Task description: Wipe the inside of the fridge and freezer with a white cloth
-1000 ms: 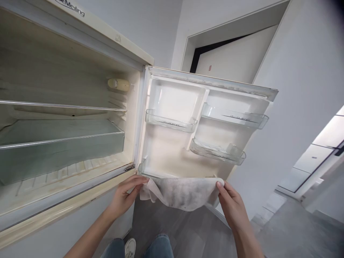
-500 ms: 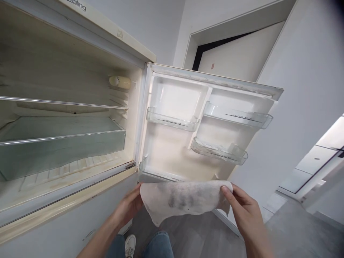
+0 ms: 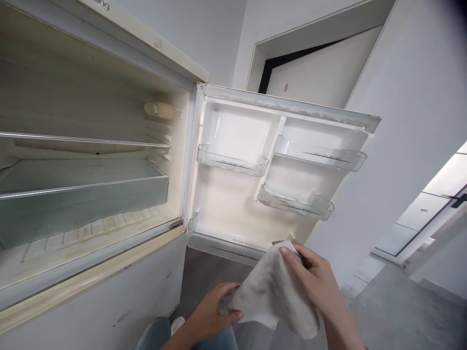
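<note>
A white wiping cloth (image 3: 272, 287) with grey smudges hangs bunched and folded in front of the fridge door. My right hand (image 3: 314, 274) is closed on its upper part, thumb in front. My left hand (image 3: 213, 311) is at the cloth's left edge, its thumb and fingers apart around the corner; it does not appear to grip it. Just beyond the hands stands the open fridge door (image 3: 226, 201), with clear door shelves (image 3: 233, 164) along its inside.
The open fridge compartment (image 3: 87, 97) lies to the left, with a glass shelf (image 3: 83, 140) and a greenish clear drawer (image 3: 87, 206). A bulb cover (image 3: 159, 110) sits on its side wall. A white wall (image 3: 397, 121) and grey floor (image 3: 394, 301) are at the right.
The cloth was stretched flat between both hands. Now it hangs folded from my right hand, which has moved slightly left. My left hand has let go and moved right and down.
</note>
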A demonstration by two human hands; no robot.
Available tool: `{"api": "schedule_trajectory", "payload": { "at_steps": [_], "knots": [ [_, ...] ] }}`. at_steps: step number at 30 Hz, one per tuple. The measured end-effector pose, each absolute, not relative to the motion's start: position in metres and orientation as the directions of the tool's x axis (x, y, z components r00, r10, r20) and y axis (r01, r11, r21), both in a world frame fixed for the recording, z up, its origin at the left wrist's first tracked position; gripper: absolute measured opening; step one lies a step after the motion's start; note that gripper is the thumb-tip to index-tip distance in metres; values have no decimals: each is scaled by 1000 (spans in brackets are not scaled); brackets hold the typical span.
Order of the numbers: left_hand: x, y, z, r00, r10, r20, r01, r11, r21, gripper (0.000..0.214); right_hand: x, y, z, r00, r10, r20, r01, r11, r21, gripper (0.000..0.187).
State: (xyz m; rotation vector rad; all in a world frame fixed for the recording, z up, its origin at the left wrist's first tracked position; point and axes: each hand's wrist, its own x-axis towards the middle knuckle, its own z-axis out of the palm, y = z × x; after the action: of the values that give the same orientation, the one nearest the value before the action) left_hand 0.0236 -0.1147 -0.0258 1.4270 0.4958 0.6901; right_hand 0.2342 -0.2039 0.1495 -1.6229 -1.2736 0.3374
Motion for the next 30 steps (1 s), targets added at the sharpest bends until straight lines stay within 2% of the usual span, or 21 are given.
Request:
{"api": "schedule_trajectory", "payload": {
  "at_steps": [2,4,7,9,11,13,16,17,19,21,22,25,27,30],
  "knots": [
    [24,-116,-19,676,725,129,-12,-163,986,40,238,-204,152,424,832,358,574,58,-817,42],
    [22,-114,-11,668,728,154,39,-240,970,38,242,-205,153,447,813,373,583,52,-811,42],
    [21,-112,-3,670,720,181,50,-288,956,58,245,-207,153,438,814,381,582,66,-810,41],
    [24,-111,-3,672,720,173,42,-270,962,76,244,-209,153,403,835,374,575,87,-813,39],
    [28,-109,-3,666,729,159,32,-240,970,85,243,-211,153,355,858,371,575,113,-810,38],
    [30,-106,-4,647,743,170,15,-236,972,76,243,-214,155,324,872,367,575,127,-808,37],
    [23,-94,-4,639,747,182,-11,-228,974,32,249,-219,157,344,871,350,558,110,-822,38],
    [19,-90,-4,644,745,174,-28,-204,979,21,252,-221,157,365,866,342,547,99,-832,39],
    [9,-83,-4,652,742,159,-80,-141,987,18,261,-222,155,406,852,330,521,81,-850,40],
    [-1,-80,-2,645,759,94,-206,55,977,20,269,-219,149,445,837,317,503,59,-862,44],
    [-5,-81,0,643,765,35,-282,193,940,24,273,-216,146,462,831,311,496,49,-867,46],
    [-10,-87,12,671,725,-156,-423,548,722,50,279,-201,134,495,816,300,511,6,-860,52],
    [-8,-95,24,664,718,-208,-450,606,657,62,273,-191,126,526,784,329,577,-45,-815,51],
    [2,-110,39,626,751,-211,-511,599,617,69,245,-182,113,555,684,473,724,-116,-680,48]
  ]
}}
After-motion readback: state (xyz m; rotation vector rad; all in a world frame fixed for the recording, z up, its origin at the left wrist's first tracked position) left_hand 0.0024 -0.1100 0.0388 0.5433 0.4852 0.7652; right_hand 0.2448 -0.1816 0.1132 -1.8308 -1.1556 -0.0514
